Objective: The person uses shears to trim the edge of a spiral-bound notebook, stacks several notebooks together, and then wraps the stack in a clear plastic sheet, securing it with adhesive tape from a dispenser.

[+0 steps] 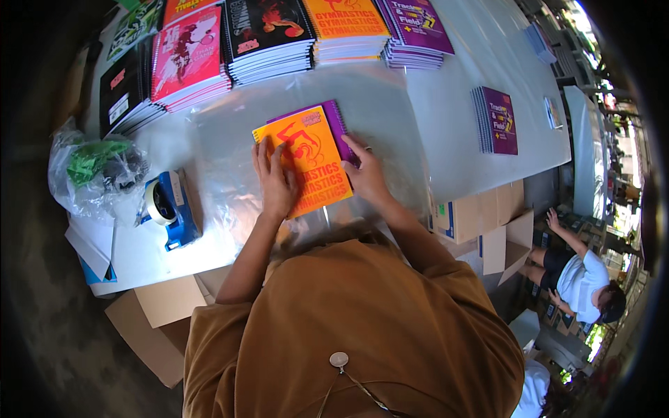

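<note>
An orange spiral notebook (317, 167) with red gymnast artwork lies slightly turned on the table before me. Beneath it is a purple spiral notebook (334, 118), showing along the top and right side. My left hand (277, 182) rests over the orange cover's left side, fingers spread. At the right edge is my right hand (368, 175), index finger stretched onto the purple notebook and thumb apart by the orange cover's edge. Its other fingers are partly hidden. Neither hand visibly grips a notebook.
Several notebook stacks, including a pink stack (187, 56) and a black stack (268, 35), line the far side. A blue tape dispenser (182, 209) and clear plastic bag (90, 171) sit left. Another purple notebook (496, 120) lies right. Cardboard boxes (481, 212) and a person (582, 279) are beyond.
</note>
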